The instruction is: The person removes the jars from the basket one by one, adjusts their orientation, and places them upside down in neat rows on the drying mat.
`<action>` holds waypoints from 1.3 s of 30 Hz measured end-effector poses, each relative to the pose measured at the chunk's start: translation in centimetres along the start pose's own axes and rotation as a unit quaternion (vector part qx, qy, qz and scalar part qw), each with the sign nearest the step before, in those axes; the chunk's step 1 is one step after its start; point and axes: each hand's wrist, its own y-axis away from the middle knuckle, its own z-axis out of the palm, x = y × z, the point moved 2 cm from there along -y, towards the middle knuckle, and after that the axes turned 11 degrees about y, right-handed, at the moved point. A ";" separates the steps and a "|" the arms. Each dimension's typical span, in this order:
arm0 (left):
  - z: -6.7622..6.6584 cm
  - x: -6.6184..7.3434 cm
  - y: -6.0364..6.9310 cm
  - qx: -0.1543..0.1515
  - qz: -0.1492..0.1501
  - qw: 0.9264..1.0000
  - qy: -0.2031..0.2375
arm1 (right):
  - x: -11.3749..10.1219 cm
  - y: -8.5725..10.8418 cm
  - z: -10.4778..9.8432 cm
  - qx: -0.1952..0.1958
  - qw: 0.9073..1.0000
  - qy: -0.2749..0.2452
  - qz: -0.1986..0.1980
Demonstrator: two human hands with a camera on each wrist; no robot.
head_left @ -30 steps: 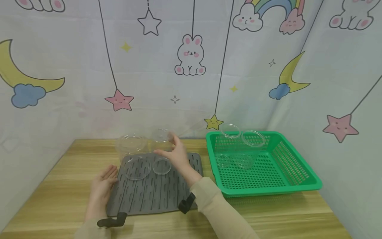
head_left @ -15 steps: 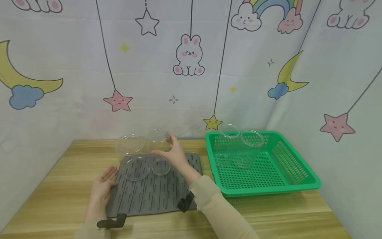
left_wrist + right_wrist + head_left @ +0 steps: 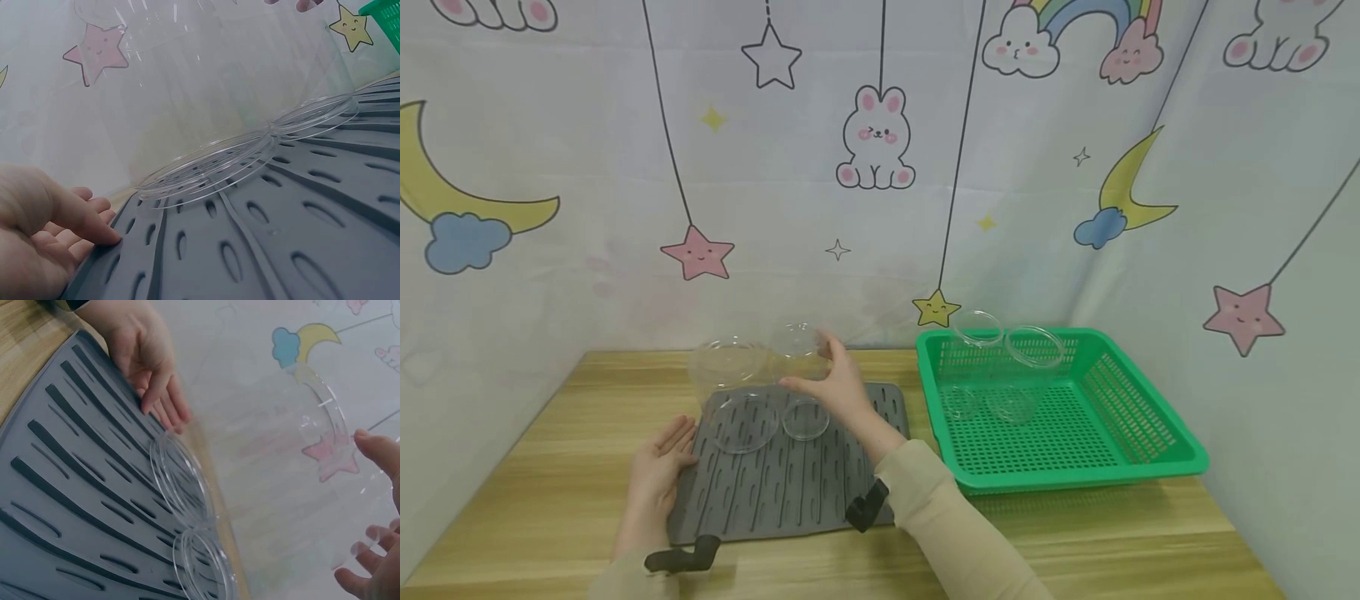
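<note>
Right grip [image 3: 841, 388] holding smaller clear cup [image 3: 800, 360] on gray mat [image 3: 775, 500]; left grip [image 3: 657, 471] loose, at mat's left edge.

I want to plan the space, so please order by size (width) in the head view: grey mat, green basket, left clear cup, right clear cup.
Largest to smallest by width:
1. Green basket
2. Grey mat
3. Left clear cup
4. Right clear cup, in the right hand
The cups look about equally tall.

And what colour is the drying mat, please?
The drying mat is grey, clearest in the head view.
</note>
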 end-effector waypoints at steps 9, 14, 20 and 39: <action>-0.1 -0.2 -0.2 0.001 -0.005 1.000 0.002 | 0.0 0.5 -0.4 0.009 1.000 -0.001 0.006; -0.2 -0.2 0.0 0.000 -0.005 1.000 -0.001 | -0.7 1.1 -1.2 0.042 0.998 -0.042 -0.005; -0.2 -0.2 0.0 0.003 -0.007 1.000 0.001 | -1.8 2.0 -3.5 0.091 0.990 -0.087 -0.056; -0.1 -0.2 0.0 0.016 -0.007 1.000 -0.001 | -2.2 5.5 -17.0 0.202 0.971 -0.082 -0.094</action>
